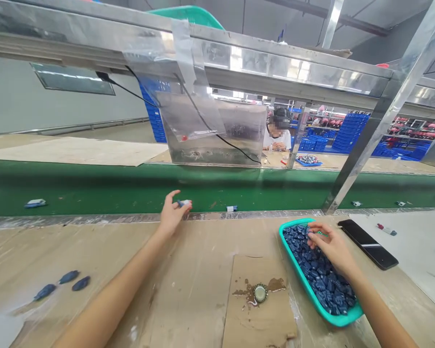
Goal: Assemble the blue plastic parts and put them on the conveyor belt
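Over the near edge of the green belt, my left hand pinches a small blue-and-white piece between thumb and fingers. My right hand is at the far end of a green plastic basket, its fingers closed around a small dark blue piece, partly hidden. Many similar dark blue pieces fill the basket. In front of me, a bottle cap lies on a cardboard sheet, with wet brown stains around it.
Blue-and-white pieces lie on the green belt, one near my left hand. Three dark blue pieces rest at left. A black phone lies right of the basket. A slanted metal post rises behind it. Another person sits across.
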Demonstrator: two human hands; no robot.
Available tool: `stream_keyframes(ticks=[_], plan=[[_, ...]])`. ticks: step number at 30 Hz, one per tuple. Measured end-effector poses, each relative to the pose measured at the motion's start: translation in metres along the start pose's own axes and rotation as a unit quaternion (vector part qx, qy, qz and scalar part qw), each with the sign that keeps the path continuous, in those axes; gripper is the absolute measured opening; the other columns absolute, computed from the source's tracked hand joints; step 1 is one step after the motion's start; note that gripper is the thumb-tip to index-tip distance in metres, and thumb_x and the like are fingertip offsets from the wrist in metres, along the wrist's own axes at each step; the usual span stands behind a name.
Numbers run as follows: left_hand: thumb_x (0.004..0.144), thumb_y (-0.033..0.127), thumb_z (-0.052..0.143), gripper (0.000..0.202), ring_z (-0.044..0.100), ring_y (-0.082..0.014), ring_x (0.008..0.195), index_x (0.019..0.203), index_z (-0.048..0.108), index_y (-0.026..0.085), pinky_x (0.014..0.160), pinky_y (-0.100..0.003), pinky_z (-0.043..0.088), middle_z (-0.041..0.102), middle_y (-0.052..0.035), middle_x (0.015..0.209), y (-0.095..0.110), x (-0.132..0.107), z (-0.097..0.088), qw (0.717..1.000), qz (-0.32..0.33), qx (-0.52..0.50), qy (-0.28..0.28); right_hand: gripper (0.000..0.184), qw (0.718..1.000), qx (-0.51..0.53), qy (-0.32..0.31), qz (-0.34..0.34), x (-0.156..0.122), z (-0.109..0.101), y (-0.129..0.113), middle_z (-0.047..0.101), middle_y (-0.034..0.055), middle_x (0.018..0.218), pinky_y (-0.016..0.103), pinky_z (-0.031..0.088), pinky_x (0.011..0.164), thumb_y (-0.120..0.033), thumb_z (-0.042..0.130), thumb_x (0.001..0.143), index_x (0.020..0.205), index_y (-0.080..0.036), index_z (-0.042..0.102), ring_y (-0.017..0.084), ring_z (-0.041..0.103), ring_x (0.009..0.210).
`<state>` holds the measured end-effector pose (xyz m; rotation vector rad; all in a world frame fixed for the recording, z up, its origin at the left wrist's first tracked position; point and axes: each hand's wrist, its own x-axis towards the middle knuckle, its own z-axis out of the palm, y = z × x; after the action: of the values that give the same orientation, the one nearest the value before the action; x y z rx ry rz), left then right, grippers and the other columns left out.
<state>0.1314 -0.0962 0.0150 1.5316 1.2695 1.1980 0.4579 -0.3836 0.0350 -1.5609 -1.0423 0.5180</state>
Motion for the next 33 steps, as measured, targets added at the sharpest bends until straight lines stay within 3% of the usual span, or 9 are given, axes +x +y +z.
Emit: stream_keyframes(ticks=[3,7,10,13,16,24,28,31,33], plan=[[0.057,0.035,0.07,0.047,0.059,-0.0129,0.073,0.096,0.053,0.015,0.068,-0.024,0.046,0.062,-0.0057,0.088,0.022,-0.059,0.016,0.974,-0.072,-0.184,-0.113,0.035,0.997,0.068,-0.011,0.034,-0.003,0.002,-0.009,0.062,0.0021,0.068,0.031,0.048,0.064,-0.041,0.075,0.055,0.078,-0.017,0.064,0.016,0.056,0.061],[0.056,0.039,0.073,0.051,0.058,-0.0112,0.072,0.099,0.056,0.016,0.066,-0.022,0.045,0.061,-0.006,0.09,0.046,-0.125,0.02,0.942,-0.115,-0.218,-0.227,0.032,0.989,0.127,-0.055,0.059,-0.01,0.015,-0.022,0.065,0.0056,0.086,0.034,0.047,0.074,-0.041,0.075,0.055,0.077,-0.019,0.068,0.018,0.059,0.075],[0.066,0.036,0.068,0.051,0.058,-0.0109,0.073,0.111,0.051,0.018,0.068,-0.024,0.046,0.061,-0.0072,0.093,0.056,-0.151,0.022,0.917,-0.161,-0.23,-0.284,0.022,0.987,0.091,-0.129,0.016,-0.021,0.036,-0.033,0.065,0.0051,0.084,0.034,0.047,0.075,-0.036,0.071,0.062,0.075,-0.019,0.066,0.019,0.059,0.078],[0.07,0.029,0.065,0.042,0.058,-0.0099,0.073,0.108,0.055,0.017,0.071,-0.023,0.046,0.061,-0.0068,0.092,0.058,-0.163,0.027,0.888,-0.195,-0.262,-0.323,0.008,0.969,-0.059,-0.223,-0.086,-0.039,0.061,-0.04,0.063,0.0034,0.08,0.033,0.045,0.072,-0.023,0.061,0.071,0.077,-0.02,0.064,0.018,0.056,0.076],[0.068,0.024,0.066,0.042,0.056,-0.0073,0.07,0.107,0.057,0.016,0.069,-0.02,0.045,0.06,-0.0037,0.088,0.056,-0.17,0.03,0.886,-0.184,-0.259,-0.339,0.015,0.922,-0.213,-0.265,-0.183,-0.056,0.081,-0.037,0.059,0.0031,0.079,0.031,0.042,0.07,-0.008,0.051,0.072,0.079,-0.02,0.059,0.018,0.052,0.078],[0.07,0.026,0.062,0.044,0.059,-0.0134,0.081,0.112,0.054,0.015,0.077,-0.03,0.047,0.061,-0.0066,0.099,0.052,-0.181,0.028,0.926,-0.095,-0.137,-0.339,0.022,0.871,-0.318,-0.295,-0.231,-0.072,0.093,-0.019,0.052,0.0044,0.079,0.03,0.041,0.067,0.001,0.04,0.072,0.077,-0.019,0.046,0.019,0.047,0.079],[0.069,0.022,0.062,0.036,0.058,-0.0162,0.093,0.103,0.054,0.015,0.088,-0.033,0.043,0.062,-0.0076,0.1,0.047,-0.184,0.034,0.929,-0.06,-0.138,-0.339,0.018,0.884,-0.297,-0.282,-0.224,-0.072,0.091,-0.021,0.053,0.0043,0.079,0.031,0.041,0.067,-0.002,0.041,0.074,0.075,-0.02,0.046,0.019,0.049,0.077],[0.067,0.017,0.062,0.032,0.058,-0.0153,0.091,0.098,0.055,0.015,0.087,-0.031,0.044,0.06,-0.0068,0.1,0.046,-0.189,0.036,0.935,-0.009,-0.118,-0.334,0.013,0.932,-0.21,-0.246,-0.166,-0.07,0.089,-0.027,0.056,0.0037,0.079,0.031,0.043,0.069,-0.01,0.046,0.076,0.07,-0.021,0.044,0.02,0.055,0.082],[0.067,0.018,0.061,0.029,0.058,-0.0144,0.088,0.097,0.057,0.017,0.084,-0.029,0.046,0.057,-0.0058,0.1,0.05,-0.195,0.035,0.943,0.045,-0.079,-0.319,0.016,0.968,-0.089,-0.213,-0.095,-0.068,0.088,-0.033,0.06,0.0037,0.081,0.031,0.044,0.071,-0.018,0.052,0.076,0.067,-0.022,0.039,0.021,0.058,0.089]])
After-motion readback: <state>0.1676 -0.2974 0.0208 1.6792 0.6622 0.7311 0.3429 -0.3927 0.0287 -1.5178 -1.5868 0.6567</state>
